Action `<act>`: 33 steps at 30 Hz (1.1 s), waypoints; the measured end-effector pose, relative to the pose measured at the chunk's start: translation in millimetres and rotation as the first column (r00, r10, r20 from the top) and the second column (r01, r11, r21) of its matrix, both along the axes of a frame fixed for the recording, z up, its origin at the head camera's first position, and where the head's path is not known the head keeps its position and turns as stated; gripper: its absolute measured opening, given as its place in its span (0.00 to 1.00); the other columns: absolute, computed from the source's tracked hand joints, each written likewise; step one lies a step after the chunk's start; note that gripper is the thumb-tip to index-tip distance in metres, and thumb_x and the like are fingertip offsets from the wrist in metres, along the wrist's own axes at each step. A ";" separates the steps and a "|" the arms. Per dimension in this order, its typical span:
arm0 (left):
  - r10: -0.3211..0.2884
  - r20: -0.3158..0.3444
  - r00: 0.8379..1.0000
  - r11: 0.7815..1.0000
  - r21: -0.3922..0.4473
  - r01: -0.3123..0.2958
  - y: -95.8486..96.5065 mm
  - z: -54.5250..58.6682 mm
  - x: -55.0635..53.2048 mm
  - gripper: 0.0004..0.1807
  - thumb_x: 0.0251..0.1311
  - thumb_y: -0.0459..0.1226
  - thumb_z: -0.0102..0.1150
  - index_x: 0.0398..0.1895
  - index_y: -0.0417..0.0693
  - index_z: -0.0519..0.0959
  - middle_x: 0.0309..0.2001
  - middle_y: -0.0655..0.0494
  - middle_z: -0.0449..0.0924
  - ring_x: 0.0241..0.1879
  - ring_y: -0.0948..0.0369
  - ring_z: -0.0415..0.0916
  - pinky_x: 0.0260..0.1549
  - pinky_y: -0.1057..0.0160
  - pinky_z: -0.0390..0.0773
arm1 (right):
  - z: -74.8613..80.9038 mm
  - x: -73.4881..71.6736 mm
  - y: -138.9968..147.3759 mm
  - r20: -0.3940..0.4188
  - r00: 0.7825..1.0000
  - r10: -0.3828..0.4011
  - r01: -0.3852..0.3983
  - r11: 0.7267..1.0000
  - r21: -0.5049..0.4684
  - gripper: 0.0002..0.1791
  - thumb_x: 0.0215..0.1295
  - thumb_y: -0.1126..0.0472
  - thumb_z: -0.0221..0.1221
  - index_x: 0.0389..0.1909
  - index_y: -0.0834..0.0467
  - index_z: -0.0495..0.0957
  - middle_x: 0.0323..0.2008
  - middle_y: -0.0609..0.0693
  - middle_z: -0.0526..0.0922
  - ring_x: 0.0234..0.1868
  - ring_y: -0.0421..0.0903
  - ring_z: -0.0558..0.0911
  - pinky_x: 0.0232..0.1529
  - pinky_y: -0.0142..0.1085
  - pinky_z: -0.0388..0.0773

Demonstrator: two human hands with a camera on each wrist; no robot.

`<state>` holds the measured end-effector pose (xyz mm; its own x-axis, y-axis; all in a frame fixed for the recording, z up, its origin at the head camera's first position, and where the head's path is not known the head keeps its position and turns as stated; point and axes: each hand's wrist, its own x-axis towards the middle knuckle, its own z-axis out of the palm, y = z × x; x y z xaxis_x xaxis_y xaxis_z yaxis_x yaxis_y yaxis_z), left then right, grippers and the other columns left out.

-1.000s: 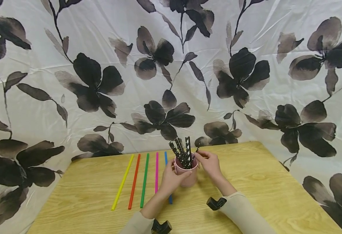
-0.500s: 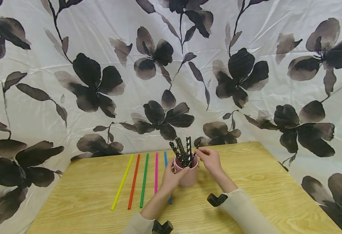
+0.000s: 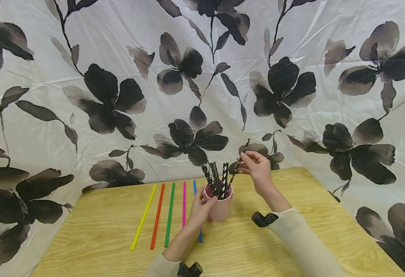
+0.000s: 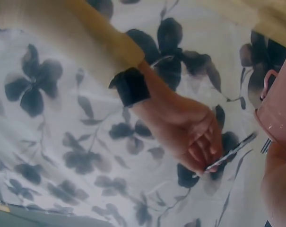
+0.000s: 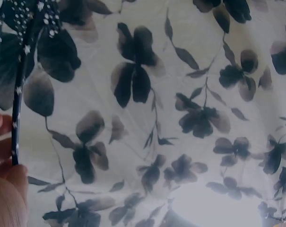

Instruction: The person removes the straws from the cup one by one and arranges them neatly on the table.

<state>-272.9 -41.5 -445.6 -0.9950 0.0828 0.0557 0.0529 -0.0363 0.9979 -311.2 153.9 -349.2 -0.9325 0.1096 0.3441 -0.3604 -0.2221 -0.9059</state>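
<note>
A small pink pail [image 3: 220, 211] stands upright on the table, with several black-and-white patterned paper straws [image 3: 217, 180] leaning in it. My left hand [image 3: 199, 209] grips its left side, thumb near the rim; the fingers behind it are partly hidden. Above and right of the pail, my right hand [image 3: 260, 172] pinches a black straw with white marks [image 3: 246, 146], tilted, its lower end at the pail's opening. In the right wrist view that straw [image 5: 19, 90] shows star-like marks. The left wrist view also shows the right hand [image 4: 195, 135] holding it.
Left of the pail, yellow [image 3: 143, 217], red [image 3: 157, 216], green [image 3: 170, 215], pink [image 3: 184, 204] and blue [image 3: 200, 236] straws lie in a row; my left arm partly covers the last two. Behind the wooden table [image 3: 292, 231] hangs a floral cloth [image 3: 237, 115].
My right hand has risen and shifted slightly right, drawing the black straw up, so more of it shows above the pail. The left hand stays on the pail.
</note>
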 end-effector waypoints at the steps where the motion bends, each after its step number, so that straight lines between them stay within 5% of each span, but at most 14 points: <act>1: -0.001 -0.005 1.000 1.000 -0.011 0.001 -0.4 0.9 0.0 0.34 0.55 0.39 0.55 0.65 0.47 0.54 0.61 0.42 0.56 0.59 0.46 0.55 0.54 0.48 0.57 | 4.5 -0.6 0.7 -0.013 1.000 0.000 0.000 0.999 -0.034 0.13 0.55 0.59 0.59 0.37 0.65 0.75 0.30 0.57 0.81 0.25 0.47 0.80 0.23 0.37 0.77; 5: -0.006 -0.026 1.000 0.999 -0.042 0.004 -1.4 3.7 0.6 0.34 0.57 0.39 0.51 0.66 0.46 0.50 0.63 0.42 0.52 0.61 0.45 0.49 0.57 0.48 0.52 | 16.6 -4.8 6.6 -0.027 0.999 -0.021 0.019 0.997 -0.077 0.11 0.55 0.59 0.59 0.36 0.62 0.76 0.28 0.54 0.80 0.22 0.43 0.78 0.21 0.34 0.76; 10: 0.034 -0.083 0.996 0.999 -0.015 -0.035 -1.9 3.6 2.0 0.33 0.60 0.37 0.48 0.65 0.44 0.46 0.62 0.36 0.48 0.61 0.43 0.48 0.58 0.49 0.49 | 12.1 -13.3 17.4 0.049 0.995 -0.082 0.079 0.996 0.046 0.18 0.54 0.57 0.60 0.42 0.65 0.75 0.29 0.51 0.78 0.21 0.41 0.75 0.21 0.33 0.76; 15: 0.081 -0.160 0.984 0.996 -0.010 -0.083 -3.5 1.2 2.5 0.27 0.61 0.36 0.47 0.62 0.46 0.52 0.61 0.39 0.52 0.60 0.44 0.53 0.57 0.51 0.54 | -10.6 -20.8 25.1 0.135 0.984 -0.118 0.095 0.982 0.164 0.25 0.53 0.56 0.61 0.48 0.67 0.73 0.30 0.55 0.78 0.22 0.43 0.75 0.24 0.37 0.77; 26: 0.085 -0.200 0.976 0.995 -0.031 -0.093 -5.5 2.6 5.0 0.25 0.62 0.35 0.45 0.62 0.46 0.56 0.59 0.42 0.58 0.59 0.48 0.56 0.56 0.54 0.57 | -66.0 -35.9 19.8 0.189 0.972 -0.143 0.064 0.926 0.371 0.17 0.52 0.57 0.62 0.43 0.59 0.78 0.29 0.58 0.80 0.20 0.44 0.77 0.24 0.43 0.77; 33: 0.042 -0.215 0.976 0.998 -0.043 -0.053 -5.7 25.8 23.3 0.32 0.58 0.35 0.52 0.64 0.38 0.52 0.62 0.39 0.54 0.60 0.43 0.50 0.57 0.46 0.49 | -94.5 -47.1 9.5 0.230 0.958 -0.172 0.047 0.884 0.465 0.14 0.51 0.60 0.62 0.39 0.62 0.79 0.24 0.54 0.80 0.17 0.44 0.75 0.19 0.39 0.76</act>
